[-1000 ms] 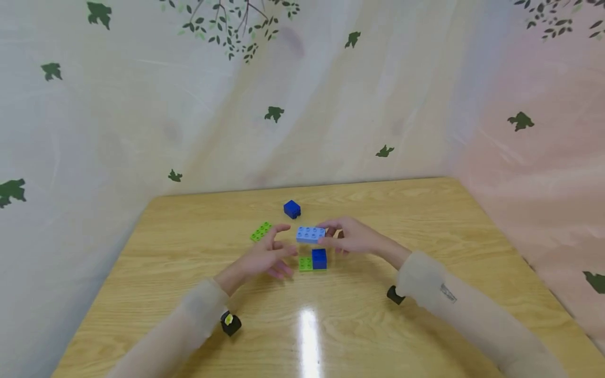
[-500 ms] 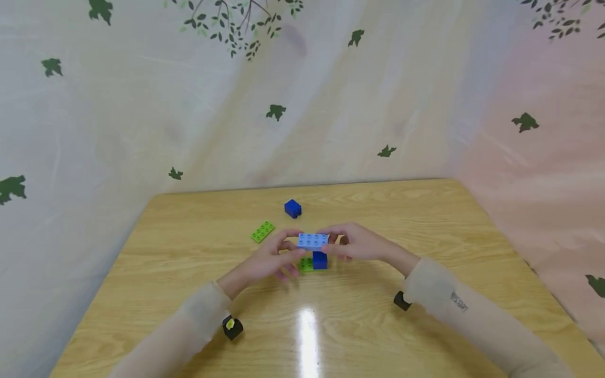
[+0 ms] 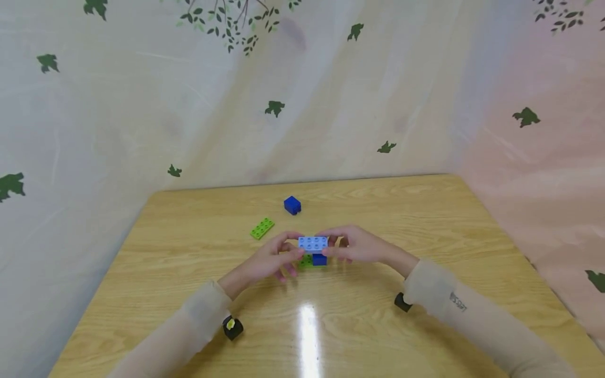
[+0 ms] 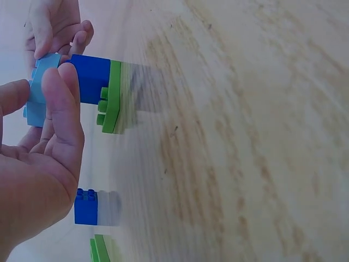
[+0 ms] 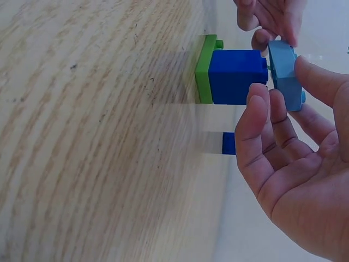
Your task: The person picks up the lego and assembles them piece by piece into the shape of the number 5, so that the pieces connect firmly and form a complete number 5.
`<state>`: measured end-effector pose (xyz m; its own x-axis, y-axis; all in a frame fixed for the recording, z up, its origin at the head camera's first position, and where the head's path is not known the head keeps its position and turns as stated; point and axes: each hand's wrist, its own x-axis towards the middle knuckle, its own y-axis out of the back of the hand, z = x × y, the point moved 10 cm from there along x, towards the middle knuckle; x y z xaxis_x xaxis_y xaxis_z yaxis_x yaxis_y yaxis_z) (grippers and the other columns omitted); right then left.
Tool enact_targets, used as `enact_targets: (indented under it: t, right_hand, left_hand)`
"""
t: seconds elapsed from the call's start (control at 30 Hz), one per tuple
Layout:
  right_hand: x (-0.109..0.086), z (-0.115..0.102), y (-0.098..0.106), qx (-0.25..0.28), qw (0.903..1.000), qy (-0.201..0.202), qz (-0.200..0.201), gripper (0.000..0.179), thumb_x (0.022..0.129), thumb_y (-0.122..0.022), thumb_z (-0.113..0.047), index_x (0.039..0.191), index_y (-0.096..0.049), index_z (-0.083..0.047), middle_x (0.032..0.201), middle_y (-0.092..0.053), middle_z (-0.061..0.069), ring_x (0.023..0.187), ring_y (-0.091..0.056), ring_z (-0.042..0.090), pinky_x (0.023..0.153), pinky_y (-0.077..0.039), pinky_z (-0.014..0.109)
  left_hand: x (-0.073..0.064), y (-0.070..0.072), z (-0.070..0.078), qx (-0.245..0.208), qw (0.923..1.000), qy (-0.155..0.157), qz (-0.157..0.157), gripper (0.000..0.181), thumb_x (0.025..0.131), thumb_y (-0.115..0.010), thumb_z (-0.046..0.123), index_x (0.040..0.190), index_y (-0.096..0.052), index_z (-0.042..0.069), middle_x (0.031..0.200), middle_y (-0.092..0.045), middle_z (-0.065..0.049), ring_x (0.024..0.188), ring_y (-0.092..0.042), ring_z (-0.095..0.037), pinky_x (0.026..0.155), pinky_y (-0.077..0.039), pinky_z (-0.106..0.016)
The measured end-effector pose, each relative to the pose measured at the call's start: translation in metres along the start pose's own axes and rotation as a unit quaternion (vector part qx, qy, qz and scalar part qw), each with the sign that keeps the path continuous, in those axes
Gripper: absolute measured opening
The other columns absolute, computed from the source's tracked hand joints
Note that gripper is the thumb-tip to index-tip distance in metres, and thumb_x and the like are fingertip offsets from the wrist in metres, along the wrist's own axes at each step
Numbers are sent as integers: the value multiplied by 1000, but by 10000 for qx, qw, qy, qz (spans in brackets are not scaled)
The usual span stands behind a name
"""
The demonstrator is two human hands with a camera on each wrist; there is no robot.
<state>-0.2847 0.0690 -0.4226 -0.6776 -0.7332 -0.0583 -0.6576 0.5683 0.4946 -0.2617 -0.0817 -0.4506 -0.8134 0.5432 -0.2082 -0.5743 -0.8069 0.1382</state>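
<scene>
Both hands pinch a light blue building brick (image 3: 313,243), the left hand (image 3: 269,258) by its left end and the right hand (image 3: 361,245) by its right end. Its studs face up. Directly beneath it stands a dark blue brick (image 5: 237,77), fixed on one end of a green plate (image 5: 204,73) that lies on the table. Seen from the right wrist, the light blue brick sits close over the dark blue brick's studs, slightly tilted, with a narrow gap showing. The green plate's other end, with bare studs, shows in the left wrist view.
Farther back on the wooden table (image 3: 189,283) lies another dark blue brick (image 3: 292,205), on its side. A second green plate (image 3: 262,228) rests to the left of it. A fabric backdrop with printed leaves rises behind the table.
The left hand has come in and taken hold of the light blue brick's left end. Both hands have brought the brick toward the person and down over the dark blue brick.
</scene>
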Motion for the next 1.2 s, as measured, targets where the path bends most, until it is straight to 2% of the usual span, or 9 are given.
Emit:
enact_targets:
  t: [0.17,0.33,0.53,0.73,0.93,1.2]
  right_hand:
    - [2,6,-3,79,9999,-89,4,46,101,-67,-22,142,-57,-5,104,-66,9,70,-64,39,52,-55,42]
    - [0,10,-4,159,9996,-236,73,48,100,-67,-25,144,-56,-8,119,-60,11,87,-68,33,58,-58,45]
    - [-2,10,-2,114,9994,-269,201,47,100,-68,-27,143,-58,-11,120,-57,12,104,-65,28,61,-59,45]
    - [-2,12,-3,198,9993,-204,262,47,100,-68,-25,143,-58,-10,126,-59,11,108,-64,30,64,-60,45]
    - [-1,13,-4,254,9992,-187,238,47,101,-67,-25,143,-57,-8,133,-61,10,109,-64,29,65,-60,45]
    - [-2,10,-5,310,9991,-174,219,48,101,-67,-27,143,-57,-7,133,-62,11,106,-65,27,65,-60,45]
  left_hand:
    - [0,0,-5,-12,10000,85,-41,52,103,-61,36,148,-42,17,119,-63,-22,79,-69,-26,57,-57,-31]
    - [2,2,-11,-99,9997,213,-30,55,103,-62,36,149,-42,15,122,-65,-20,80,-70,-27,57,-57,-30]
    - [3,2,-13,-193,9994,287,-47,55,102,-63,37,149,-42,18,120,-65,-19,80,-70,-26,58,-57,-30]
    - [4,3,-15,-243,9991,341,-57,55,101,-63,39,148,-42,19,118,-64,-18,79,-70,-25,59,-58,-32]
    - [4,3,-16,-248,9991,329,-66,57,102,-63,37,149,-41,14,119,-64,-18,81,-70,-25,60,-57,-31]
    - [3,3,-17,-270,9991,325,-26,56,102,-63,35,149,-41,13,120,-63,-20,81,-70,-23,61,-57,-30]
